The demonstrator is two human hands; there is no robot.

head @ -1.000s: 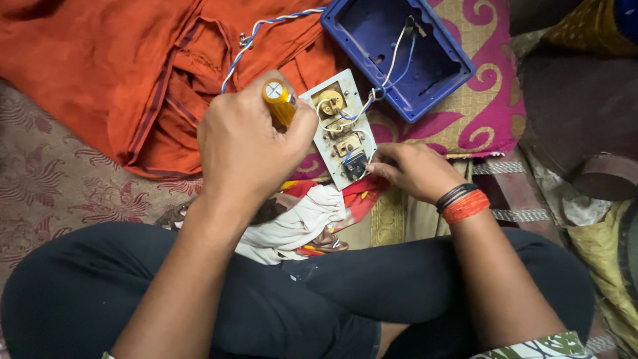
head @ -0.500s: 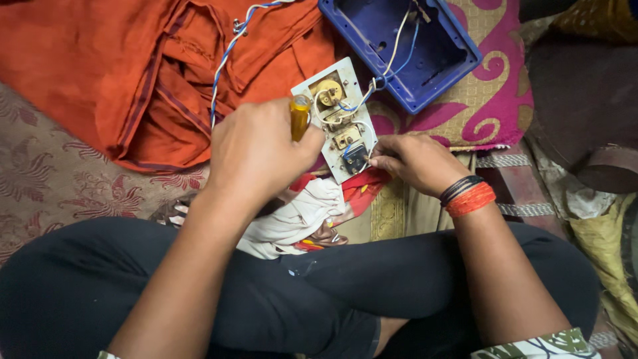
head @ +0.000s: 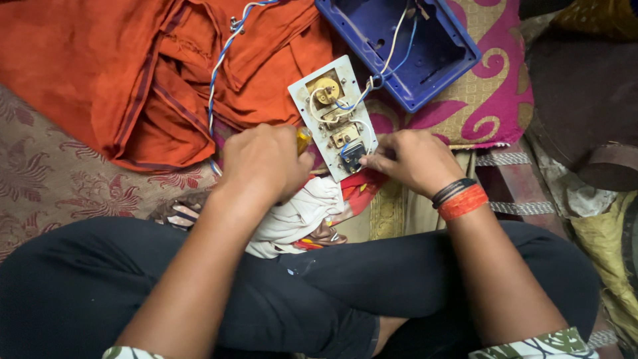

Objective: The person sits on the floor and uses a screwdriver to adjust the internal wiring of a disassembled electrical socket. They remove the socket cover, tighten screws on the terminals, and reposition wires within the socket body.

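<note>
Your crossed legs in black trousers (head: 286,292) fill the lower part of the view, and above them a large crumpled orange cloth (head: 119,73) lies spread over the patterned brown floor mat (head: 40,179). To the right of the cloth, a magenta and gold patterned cushion (head: 492,93) carries an open blue plastic box (head: 432,46), tilted, with white and blue wires (head: 389,56) running out of it. Those wires lead down to the white rectangular switch plate with brass fittings on its back (head: 332,116), which stands tilted between your two hands, just above a bundle of white and red cloth (head: 299,213) in your lap. Your left hand (head: 266,163) is curled into a closed fist around a yellow-handled screwdriver (head: 304,138), only the handle's tip showing beside the plate's left edge. Your right hand (head: 412,159), with black and orange bands (head: 458,197) at the wrist, pinches the plate's lower right corner, fingertips pressed together against the small dark part there.
</note>
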